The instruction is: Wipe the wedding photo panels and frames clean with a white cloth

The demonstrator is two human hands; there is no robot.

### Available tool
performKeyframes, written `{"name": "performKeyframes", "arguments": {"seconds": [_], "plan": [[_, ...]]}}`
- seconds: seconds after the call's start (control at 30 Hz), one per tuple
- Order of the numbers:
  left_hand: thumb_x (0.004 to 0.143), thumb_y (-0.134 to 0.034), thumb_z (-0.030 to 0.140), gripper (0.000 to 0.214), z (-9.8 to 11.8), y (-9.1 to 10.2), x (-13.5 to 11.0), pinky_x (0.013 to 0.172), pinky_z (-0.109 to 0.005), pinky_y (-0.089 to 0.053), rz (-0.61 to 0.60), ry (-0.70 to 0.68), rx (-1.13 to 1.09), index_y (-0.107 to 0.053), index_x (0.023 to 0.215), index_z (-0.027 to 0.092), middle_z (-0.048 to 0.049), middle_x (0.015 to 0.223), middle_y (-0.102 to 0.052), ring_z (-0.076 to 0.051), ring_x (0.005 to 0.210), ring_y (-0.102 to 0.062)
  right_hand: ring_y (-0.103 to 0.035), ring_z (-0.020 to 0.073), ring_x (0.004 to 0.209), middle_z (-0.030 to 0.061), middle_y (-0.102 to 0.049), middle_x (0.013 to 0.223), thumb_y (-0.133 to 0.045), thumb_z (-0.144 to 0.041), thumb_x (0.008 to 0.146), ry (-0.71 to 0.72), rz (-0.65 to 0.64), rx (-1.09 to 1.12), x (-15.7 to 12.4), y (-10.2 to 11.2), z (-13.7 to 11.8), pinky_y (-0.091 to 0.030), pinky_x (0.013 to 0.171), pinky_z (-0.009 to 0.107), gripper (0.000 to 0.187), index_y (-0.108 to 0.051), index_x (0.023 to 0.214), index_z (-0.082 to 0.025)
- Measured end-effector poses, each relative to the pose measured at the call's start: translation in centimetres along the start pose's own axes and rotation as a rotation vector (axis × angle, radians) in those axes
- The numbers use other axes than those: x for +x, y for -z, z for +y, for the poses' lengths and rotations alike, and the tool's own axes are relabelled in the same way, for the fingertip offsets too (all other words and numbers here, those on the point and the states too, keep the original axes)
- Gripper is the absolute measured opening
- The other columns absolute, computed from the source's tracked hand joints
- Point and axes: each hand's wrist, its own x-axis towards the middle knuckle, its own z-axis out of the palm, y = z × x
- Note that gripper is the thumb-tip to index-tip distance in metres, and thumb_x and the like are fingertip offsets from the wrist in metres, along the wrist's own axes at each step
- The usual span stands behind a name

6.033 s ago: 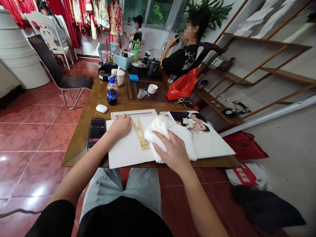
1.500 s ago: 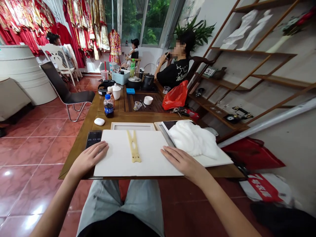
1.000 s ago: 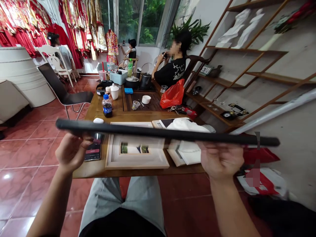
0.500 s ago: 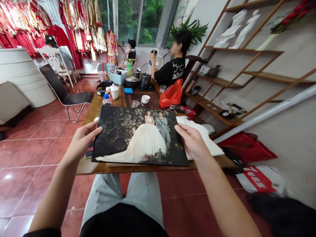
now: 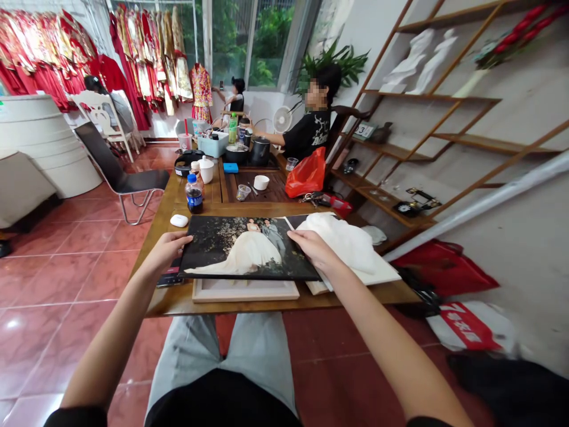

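Note:
Between my two hands is a dark wedding photo panel (image 5: 235, 252) showing a couple, one in a long white gown. My left hand (image 5: 171, 248) pinches its left edge, thumb on the front. My right hand (image 5: 313, 246) grips it toward the right, thumb over the top face; its other fingers are hidden beneath. Under the panel, a shallow pale wooden tray or frame (image 5: 246, 295) rests on the wooden table (image 5: 162, 305), partly covered. White wrapping material (image 5: 340, 240) lies beside my right hand. A white rounded case (image 5: 178, 220) sits beyond my left hand.
A cola bottle (image 5: 194, 196), a white lidded cup (image 5: 206, 169), a small white bowl (image 5: 261, 182) and a red plastic bag (image 5: 306, 172) stand farther back on the table. A seated person (image 5: 313, 124) is at the far right side. A shelf (image 5: 400, 155) lines the right wall.
The photo panel has moved away from me and lower, tilting flatter, with both hands on it. The pale frame beneath and the white case now show. The seated person's raised arm has come down.

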Motion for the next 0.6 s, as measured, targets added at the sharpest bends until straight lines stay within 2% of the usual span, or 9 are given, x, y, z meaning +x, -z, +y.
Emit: {"name": "performKeyframes", "arguments": {"seconds": [0.2, 0.6], "plan": [[0.054, -0.086, 0.055, 0.054, -0.6, -0.1, -0.6, 0.069, -0.027, -0.05, -0.026, -0.009, 0.13, -0.079, 0.092, 0.017, -0.0064, 0.09, -0.079, -0.023, 0.087, -0.07, -0.073, 0.0241, 0.088, 0.0067, -0.079, 0.087, -0.071, -0.05, 0.083, 0.116, 0.005, -0.143, 0.2, -0.5, 1.9, -0.056, 0.079, 0.032, 0.034, -0.074, 0.096, -0.019], [0.064, -0.072, 0.052, 0.05, -2.3, 0.0, 0.2, 0.066, -0.028, -0.046, -0.037, -0.114, 0.306, -0.078, 0.094, 0.012, -0.0045, 0.079, -0.076, -0.022, 0.076, -0.065, -0.072, 0.0278, 0.097, 0.0104, -0.079, 0.104, -0.059, -0.048, 0.088, 0.348, -0.066, -0.405, -0.2, -1.1, 2.0, -0.056, 0.092, 0.041, 0.037, -0.072, 0.107, -0.019]]}}
